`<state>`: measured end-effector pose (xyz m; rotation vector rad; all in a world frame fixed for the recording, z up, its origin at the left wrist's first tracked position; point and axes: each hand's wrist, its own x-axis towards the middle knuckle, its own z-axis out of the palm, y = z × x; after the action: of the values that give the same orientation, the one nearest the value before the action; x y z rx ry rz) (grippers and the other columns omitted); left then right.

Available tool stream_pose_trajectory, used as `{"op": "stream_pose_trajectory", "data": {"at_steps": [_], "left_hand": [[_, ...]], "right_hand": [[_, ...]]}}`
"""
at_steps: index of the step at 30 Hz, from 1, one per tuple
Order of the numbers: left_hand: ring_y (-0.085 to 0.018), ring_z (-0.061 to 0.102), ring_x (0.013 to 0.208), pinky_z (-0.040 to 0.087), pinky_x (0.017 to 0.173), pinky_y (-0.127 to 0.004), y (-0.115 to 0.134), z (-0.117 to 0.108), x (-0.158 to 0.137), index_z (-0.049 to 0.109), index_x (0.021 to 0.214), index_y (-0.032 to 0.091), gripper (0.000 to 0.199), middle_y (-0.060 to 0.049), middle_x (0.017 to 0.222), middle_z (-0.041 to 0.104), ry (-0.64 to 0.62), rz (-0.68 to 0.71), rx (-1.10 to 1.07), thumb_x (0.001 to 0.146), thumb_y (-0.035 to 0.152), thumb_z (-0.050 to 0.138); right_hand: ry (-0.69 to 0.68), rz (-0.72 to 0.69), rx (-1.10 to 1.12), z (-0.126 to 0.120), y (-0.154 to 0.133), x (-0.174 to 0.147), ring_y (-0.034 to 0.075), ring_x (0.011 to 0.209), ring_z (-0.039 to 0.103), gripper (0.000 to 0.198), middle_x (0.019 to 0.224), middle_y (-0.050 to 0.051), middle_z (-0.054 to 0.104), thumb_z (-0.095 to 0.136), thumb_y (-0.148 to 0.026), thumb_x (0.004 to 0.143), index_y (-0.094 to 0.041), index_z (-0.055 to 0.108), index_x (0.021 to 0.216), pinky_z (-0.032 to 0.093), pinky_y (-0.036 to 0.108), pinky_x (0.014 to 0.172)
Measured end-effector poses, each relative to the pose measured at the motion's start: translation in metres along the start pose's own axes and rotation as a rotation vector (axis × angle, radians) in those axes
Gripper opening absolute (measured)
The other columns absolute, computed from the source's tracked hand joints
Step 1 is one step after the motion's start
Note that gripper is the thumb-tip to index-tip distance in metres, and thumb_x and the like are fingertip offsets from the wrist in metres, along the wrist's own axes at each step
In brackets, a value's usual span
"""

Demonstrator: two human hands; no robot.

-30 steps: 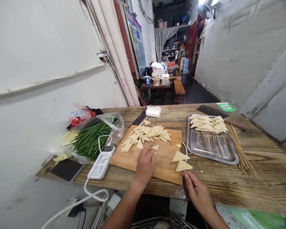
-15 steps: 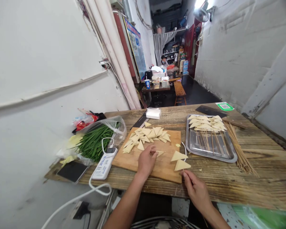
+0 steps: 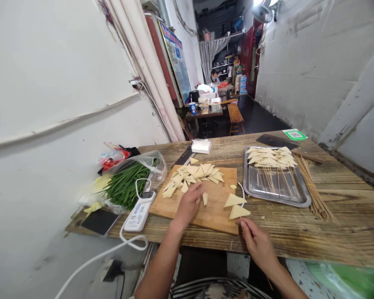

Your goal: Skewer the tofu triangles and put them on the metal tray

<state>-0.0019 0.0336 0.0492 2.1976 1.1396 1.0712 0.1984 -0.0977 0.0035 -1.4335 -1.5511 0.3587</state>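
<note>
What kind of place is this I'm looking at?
Probably a small eatery's prep area: tofu triangles on a cutting board, skewers on a steel tray, and a dining table with a bench down the corridor.

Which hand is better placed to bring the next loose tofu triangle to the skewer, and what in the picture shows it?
The left hand. It rests on the cutting board with a small tofu triangle at its fingertips, near the pile. The right hand is occupied, pinching the skewer that carries two triangles.
</note>
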Motion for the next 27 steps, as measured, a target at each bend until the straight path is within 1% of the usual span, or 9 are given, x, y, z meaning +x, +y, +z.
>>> {"op": "stream_pose_trajectory", "data": {"at_steps": [3, 5, 9, 12, 16, 19, 22, 24, 27], "left_hand": [[-0.021, 0.05, 0.104, 0.035, 0.092, -0.036, -0.003, 0.001, -0.008, 0.058, 0.108, 0.02, 0.036, -0.008, 0.112, 0.057, 0.158, -0.136, 0.125, 0.077, 0.014, 0.041], [-0.023, 0.053, 0.095, 0.037, 0.086, -0.038, 0.0, 0.003, -0.016, 0.06, 0.103, 0.017, 0.03, -0.011, 0.1, 0.061, 0.221, -0.222, 0.221, 0.079, 0.021, 0.042], [-0.024, 0.052, 0.083, 0.036, 0.081, -0.038, 0.012, 0.009, -0.03, 0.063, 0.086, 0.017, 0.027, -0.009, 0.081, 0.059, 0.17, -0.245, 0.325, 0.07, 0.038, 0.058], [-0.023, 0.05, 0.082, 0.035, 0.08, -0.037, 0.018, 0.015, -0.033, 0.064, 0.08, 0.019, 0.024, -0.007, 0.079, 0.058, 0.182, -0.245, 0.247, 0.064, 0.037, 0.065], [-0.018, 0.054, 0.078, 0.039, 0.073, -0.031, 0.018, 0.022, -0.026, 0.064, 0.076, 0.018, 0.017, -0.005, 0.078, 0.061, 0.21, -0.359, -0.147, 0.07, 0.034, 0.059], [-0.014, 0.057, 0.067, 0.041, 0.058, -0.023, 0.019, 0.026, -0.014, 0.062, 0.085, 0.014, 0.025, -0.005, 0.076, 0.063, 0.159, -0.567, -0.63, 0.069, 0.034, 0.061], [-0.009, 0.055, 0.056, 0.039, 0.049, -0.018, 0.02, 0.029, -0.004, 0.06, 0.082, 0.011, 0.025, -0.005, 0.074, 0.063, 0.116, -0.742, -1.013, 0.065, 0.028, 0.067], [-0.01, 0.058, 0.061, 0.044, 0.054, -0.019, 0.02, 0.031, 0.001, 0.057, 0.078, 0.011, 0.023, -0.006, 0.077, 0.064, 0.128, -0.817, -1.157, 0.064, 0.025, 0.069], [-0.018, 0.063, 0.078, 0.049, 0.069, -0.028, 0.019, 0.032, 0.005, 0.053, 0.075, 0.012, 0.021, -0.008, 0.08, 0.064, 0.145, -0.879, -1.27, 0.066, 0.023, 0.068]], "right_hand": [[-0.002, 0.002, -0.005, 0.0, -0.001, 0.001, 0.016, 0.068, 0.064, 0.029, 0.077, 0.005, 0.067, 0.034, -0.032, 0.09, -0.017, 0.059, 0.089, 0.048, 0.022, 0.06], [-0.005, 0.003, -0.008, 0.0, -0.001, 0.001, 0.016, 0.066, 0.064, 0.028, 0.078, 0.005, 0.068, 0.034, -0.031, 0.09, -0.017, 0.059, 0.089, 0.048, 0.022, 0.058], [-0.012, 0.002, -0.001, 0.0, 0.0, 0.001, 0.016, 0.068, 0.064, 0.026, 0.079, 0.006, 0.067, 0.035, -0.03, 0.089, -0.017, 0.058, 0.091, 0.048, 0.022, 0.06], [-0.01, 0.008, -0.008, 0.0, 0.002, 0.0, 0.016, 0.067, 0.064, 0.027, 0.079, 0.006, 0.068, 0.036, -0.031, 0.089, -0.017, 0.058, 0.092, 0.048, 0.022, 0.06], [-0.004, 0.0, -0.014, 0.002, 0.003, -0.001, 0.017, 0.068, 0.064, 0.027, 0.079, 0.006, 0.068, 0.036, -0.03, 0.089, -0.017, 0.059, 0.092, 0.049, 0.023, 0.06], [-0.026, -0.009, 0.005, 0.002, 0.003, -0.001, 0.017, 0.071, 0.064, 0.026, 0.082, 0.006, 0.068, 0.037, -0.029, 0.089, -0.017, 0.06, 0.092, 0.049, 0.023, 0.062], [-0.087, -0.027, 0.042, -0.001, -0.001, 0.0, 0.017, 0.073, 0.064, 0.025, 0.084, 0.006, 0.068, 0.039, -0.028, 0.089, -0.017, 0.061, 0.093, 0.049, 0.023, 0.064], [-0.157, -0.038, 0.055, -0.003, -0.004, 0.001, 0.017, 0.074, 0.064, 0.025, 0.085, 0.006, 0.068, 0.038, -0.027, 0.089, -0.018, 0.061, 0.094, 0.049, 0.023, 0.065], [-0.247, -0.044, 0.049, -0.005, -0.009, 0.002, 0.017, 0.076, 0.064, 0.027, 0.087, 0.006, 0.068, 0.037, -0.027, 0.09, -0.018, 0.062, 0.094, 0.049, 0.023, 0.066]]}}
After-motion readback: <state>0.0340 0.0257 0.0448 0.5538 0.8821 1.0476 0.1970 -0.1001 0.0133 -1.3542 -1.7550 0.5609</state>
